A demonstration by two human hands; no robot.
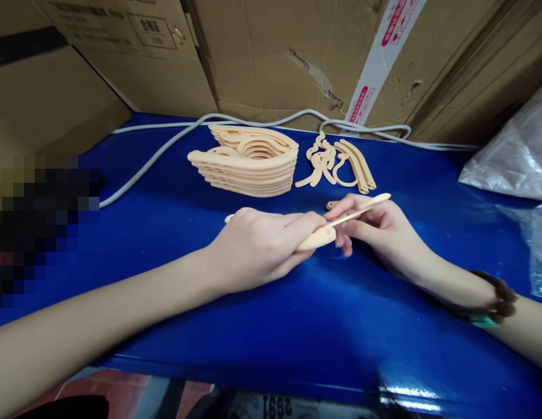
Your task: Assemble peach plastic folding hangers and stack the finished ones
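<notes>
My left hand [264, 247] is closed around a beige plastic hanger piece [318, 238]. Its rounded end, with a small hole, sticks out past the fingers, and the palm hides most of it. My right hand [384, 230] pinches a thin beige hanger piece [362, 208] between thumb and fingers. The inner end of that thin piece meets the one in my left hand. Another small beige part [332, 205] lies partly hidden behind the right fingers. Beyond my hands is a neat stack of beige folding hangers [253, 171].
Loose hanger hooks [321, 160] and a few curved hanger arms [358, 166] lie right of the stack. A grey cable [166, 142] runs along the back of the blue table [271, 331]. Cardboard boxes [275, 58] wall the rear; a clear plastic bag [515, 145] sits at right.
</notes>
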